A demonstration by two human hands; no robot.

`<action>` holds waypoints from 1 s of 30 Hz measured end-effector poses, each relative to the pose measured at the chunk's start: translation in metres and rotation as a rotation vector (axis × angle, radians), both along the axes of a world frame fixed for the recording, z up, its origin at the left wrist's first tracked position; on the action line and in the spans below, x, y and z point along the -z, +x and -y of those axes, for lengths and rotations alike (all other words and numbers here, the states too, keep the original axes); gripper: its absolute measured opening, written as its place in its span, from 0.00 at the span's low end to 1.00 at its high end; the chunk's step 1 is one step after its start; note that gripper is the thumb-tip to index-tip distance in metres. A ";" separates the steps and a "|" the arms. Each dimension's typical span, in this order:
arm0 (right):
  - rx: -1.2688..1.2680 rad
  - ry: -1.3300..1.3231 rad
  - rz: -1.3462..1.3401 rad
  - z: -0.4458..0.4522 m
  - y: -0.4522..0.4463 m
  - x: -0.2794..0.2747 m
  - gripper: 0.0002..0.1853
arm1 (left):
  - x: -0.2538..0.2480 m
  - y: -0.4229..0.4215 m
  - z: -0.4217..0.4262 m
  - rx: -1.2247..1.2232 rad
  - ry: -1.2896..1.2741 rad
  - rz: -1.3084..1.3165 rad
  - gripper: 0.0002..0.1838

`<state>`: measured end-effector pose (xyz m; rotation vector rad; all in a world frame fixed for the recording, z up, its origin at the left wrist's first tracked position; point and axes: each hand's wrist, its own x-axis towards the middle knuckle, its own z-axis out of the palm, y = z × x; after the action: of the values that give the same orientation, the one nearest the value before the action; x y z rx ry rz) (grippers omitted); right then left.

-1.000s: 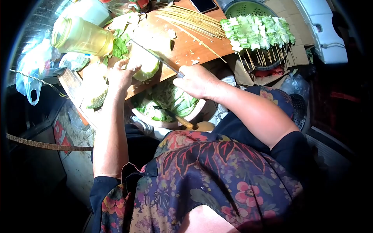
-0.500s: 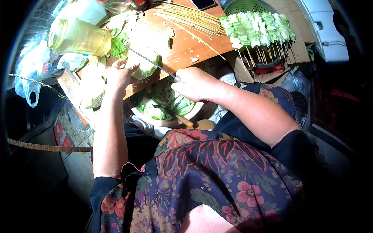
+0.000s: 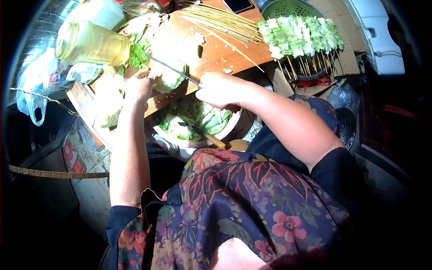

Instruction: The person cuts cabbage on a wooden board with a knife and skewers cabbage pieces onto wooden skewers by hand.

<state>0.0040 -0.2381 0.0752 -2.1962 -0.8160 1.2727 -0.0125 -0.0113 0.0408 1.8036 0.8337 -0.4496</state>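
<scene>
A pale green cabbage piece lies at the front edge of the wooden board, partly washed out by glare. My right hand is closed round the handle of a long knife, whose blade crosses over the cabbage. On the cabbage's left side is my left hand, fingers bent and touching it; its grip is lost in glare. Another cabbage piece sits left of my left wrist. Below the board edge, a bowl holds cut leaves and a wooden-handled tool.
Bamboo skewers and a phone lie on the board's far side. Skewered leaves rest over a green colander at right. A jar of yellow liquid lies tilted at left, near a plastic bag.
My right hand has shifted slightly left with the knife, whose blade now lies a little differently over the cabbage. My left hand has stayed almost in place.
</scene>
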 end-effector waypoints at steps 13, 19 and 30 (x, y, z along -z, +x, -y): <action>0.387 0.051 0.063 -0.005 -0.024 0.021 0.18 | -0.035 -0.013 -0.024 0.255 0.685 -0.015 0.26; 0.536 0.232 0.088 -0.004 -0.022 0.011 0.19 | 0.003 -0.005 -0.013 0.444 1.057 0.470 0.20; 0.645 0.240 -0.013 0.013 -0.014 -0.015 0.21 | 0.031 0.020 0.024 0.803 0.631 0.535 0.13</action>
<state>-0.0103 -0.2509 0.0899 -2.0069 -0.1971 0.8164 0.0074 -0.0349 0.0096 2.6617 -0.1943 -0.1705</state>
